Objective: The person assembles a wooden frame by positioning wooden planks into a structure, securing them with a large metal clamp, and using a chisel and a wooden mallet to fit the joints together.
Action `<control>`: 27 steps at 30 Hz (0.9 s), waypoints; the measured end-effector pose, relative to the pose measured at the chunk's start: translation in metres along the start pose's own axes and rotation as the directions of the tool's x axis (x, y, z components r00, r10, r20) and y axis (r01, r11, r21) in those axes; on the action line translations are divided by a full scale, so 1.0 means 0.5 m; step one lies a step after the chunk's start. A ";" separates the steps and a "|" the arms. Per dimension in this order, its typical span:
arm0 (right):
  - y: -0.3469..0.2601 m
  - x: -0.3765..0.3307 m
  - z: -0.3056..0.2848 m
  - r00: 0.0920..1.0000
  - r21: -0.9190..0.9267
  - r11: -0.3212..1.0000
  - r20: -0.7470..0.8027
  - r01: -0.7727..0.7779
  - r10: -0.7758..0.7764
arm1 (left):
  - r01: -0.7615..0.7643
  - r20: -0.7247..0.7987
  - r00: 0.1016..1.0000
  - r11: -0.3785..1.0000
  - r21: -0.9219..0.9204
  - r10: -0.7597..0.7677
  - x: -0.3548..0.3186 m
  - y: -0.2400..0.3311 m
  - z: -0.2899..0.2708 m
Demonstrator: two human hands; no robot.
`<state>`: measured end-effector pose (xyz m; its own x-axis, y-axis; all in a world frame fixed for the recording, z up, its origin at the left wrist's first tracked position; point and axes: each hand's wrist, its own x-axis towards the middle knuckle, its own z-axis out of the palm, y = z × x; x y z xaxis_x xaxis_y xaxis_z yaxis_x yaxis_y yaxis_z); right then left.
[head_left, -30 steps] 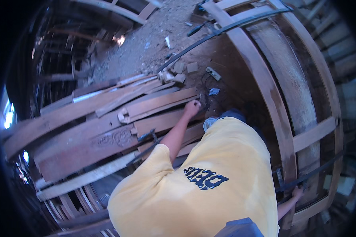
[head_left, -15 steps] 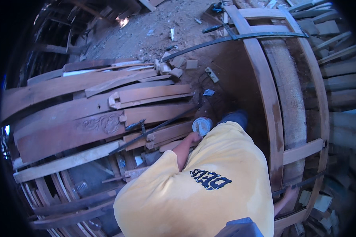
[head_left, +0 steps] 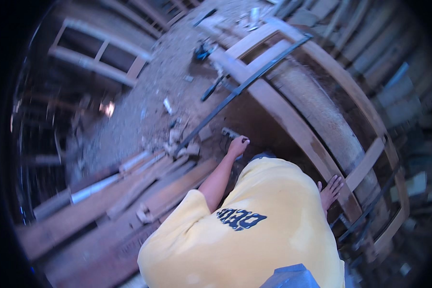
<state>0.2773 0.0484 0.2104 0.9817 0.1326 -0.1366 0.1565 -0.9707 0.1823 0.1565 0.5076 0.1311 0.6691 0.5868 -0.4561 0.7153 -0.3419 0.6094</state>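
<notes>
A wooden frame (head_left: 293,116) of rails and crosspieces lies over a wide board (head_left: 317,103) on my right. My right hand (head_left: 331,191) rests on its near rail beside a crosspiece, open, with the fingers spread. Long metal bar clamps cross the frame, an upper one (head_left: 247,82) near the far end and a lower one (head_left: 373,204) close to my right hand. My left hand (head_left: 238,145) is held out in front of me with its fingers curled closed. What it holds, if anything, I cannot make out.
Stacked boards (head_left: 96,230) lie on the left. A power strip (head_left: 230,132) is on the floor just beyond my left hand. Another wooden frame (head_left: 98,58) stands at the far left, and many planks (head_left: 379,43) fill the right side.
My left hand has left the white can and moved forward. My right hand has come up from the lower clamp onto the rail. The view has turned, blurring the edges.
</notes>
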 end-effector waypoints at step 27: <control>-0.575 -0.798 0.356 0.140 0.289 -0.464 0.934 -0.837 0.330 | -0.959 0.847 -0.275 -0.070 -0.274 0.455 -0.111 0.654 0.406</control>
<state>-0.1788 0.2388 0.0392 0.0875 -0.4890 -0.8679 -0.9260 0.2813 -0.2519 0.3941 0.2139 0.2240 0.3120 -0.9386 -0.1470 -0.7469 -0.3380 0.5726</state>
